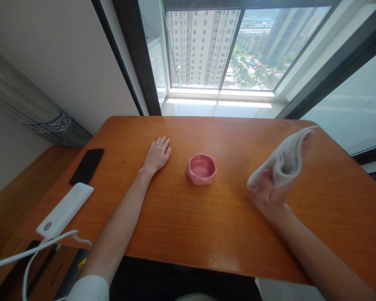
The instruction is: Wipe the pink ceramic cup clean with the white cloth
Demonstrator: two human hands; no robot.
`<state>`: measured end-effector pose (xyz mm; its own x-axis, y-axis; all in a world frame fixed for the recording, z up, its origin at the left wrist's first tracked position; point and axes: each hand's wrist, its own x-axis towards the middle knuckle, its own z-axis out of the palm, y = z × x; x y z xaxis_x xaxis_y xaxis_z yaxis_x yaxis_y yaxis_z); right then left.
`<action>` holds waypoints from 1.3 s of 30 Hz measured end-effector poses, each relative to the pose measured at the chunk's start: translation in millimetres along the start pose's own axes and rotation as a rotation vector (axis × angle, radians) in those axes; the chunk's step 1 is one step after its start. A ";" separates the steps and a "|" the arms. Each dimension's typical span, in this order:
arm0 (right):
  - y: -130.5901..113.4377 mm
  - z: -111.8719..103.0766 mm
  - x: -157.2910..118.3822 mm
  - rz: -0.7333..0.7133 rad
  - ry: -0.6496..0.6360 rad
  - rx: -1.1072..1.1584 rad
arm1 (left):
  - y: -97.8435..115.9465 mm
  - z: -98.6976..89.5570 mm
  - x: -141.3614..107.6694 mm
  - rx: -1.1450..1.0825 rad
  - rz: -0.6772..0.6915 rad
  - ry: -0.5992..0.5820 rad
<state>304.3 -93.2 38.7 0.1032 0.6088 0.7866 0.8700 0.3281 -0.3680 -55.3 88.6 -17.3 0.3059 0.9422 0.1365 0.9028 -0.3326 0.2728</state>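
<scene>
A soft, pale grey-white fabric cloth (288, 161) is bunched in the person's right hand (265, 196), to the right of a small, pink, faceted ceramic dish (201, 169). The right fingers (257, 186) curl closed around its lower end, though the fabric hides the fingertips, so exactly how they pinch it is hard to make out. The cloth lies across the fingers, its long axis slanting, with the free end pointing up and to the right, away from the dish. Just left of the dish, the person's left hand (157, 155) rests palm down on an orange wooden table (188, 246), its fingers (163, 146) slightly spread and holding nothing. Farther left of the dish lie a black smartphone (87, 166) and a white rectangular power bank (65, 210) with a white cable (28, 251).
</scene>
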 end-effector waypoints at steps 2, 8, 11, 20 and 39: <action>-32.7 6.7 -16.0 -0.169 -0.182 0.098 | -0.8 0.7 0.3 -0.002 0.005 0.004; -86.2 21.4 -50.0 -0.604 -0.979 0.239 | -1.5 1.5 0.9 -0.006 0.000 0.009; -91.2 23.5 -50.7 -0.542 -1.097 0.260 | -2.1 1.9 0.6 -0.013 0.006 0.007; -88.0 15.9 -47.2 -0.527 -0.932 0.402 | 1.6 -1.0 0.4 0.010 -0.009 0.001; -70.1 -1.1 -42.2 0.378 -0.792 0.266 | 73.0 -73.1 -66.6 -0.335 0.004 0.220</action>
<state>239.5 -142.7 31.9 -0.0874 0.9946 0.0566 0.6958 0.1016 -0.7110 -31.9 -1.3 63.1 0.2048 0.9219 0.3288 0.7418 -0.3653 0.5623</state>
